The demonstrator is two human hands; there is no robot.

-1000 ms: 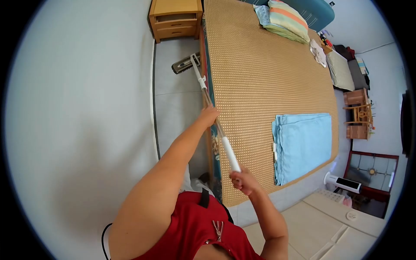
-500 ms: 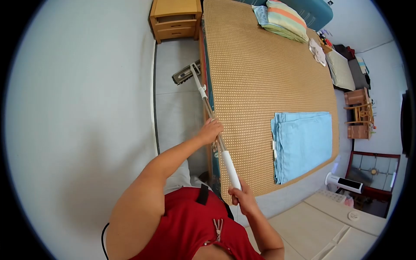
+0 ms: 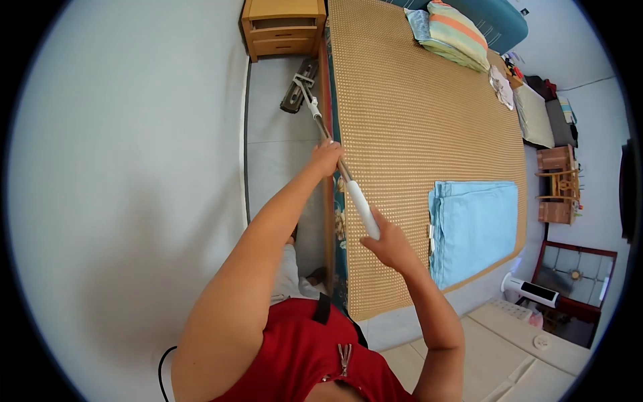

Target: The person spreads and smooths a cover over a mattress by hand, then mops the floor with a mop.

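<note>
A flat mop has a white grip (image 3: 362, 206), a metal pole and a grey head (image 3: 299, 86), which lies on the floor between wall and bed. My left hand (image 3: 327, 158) is closed round the metal pole beside the bed's edge. Lower down, my right hand (image 3: 390, 242) holds the end of the white grip over the woven mat (image 3: 415, 120). The mop head is turned steeply, close to the bed side.
A wooden nightstand (image 3: 284, 28) stands past the mop head. On the bed lie a folded blue cloth (image 3: 474, 228) and striped pillows (image 3: 459, 33). The wall (image 3: 134, 167) runs along the left; a white tower fan (image 3: 530, 289) is at the right.
The mop head has swivelled and moved slightly away from me, toward the nightstand. Both hands have moved forward with the pole since half a second ago.
</note>
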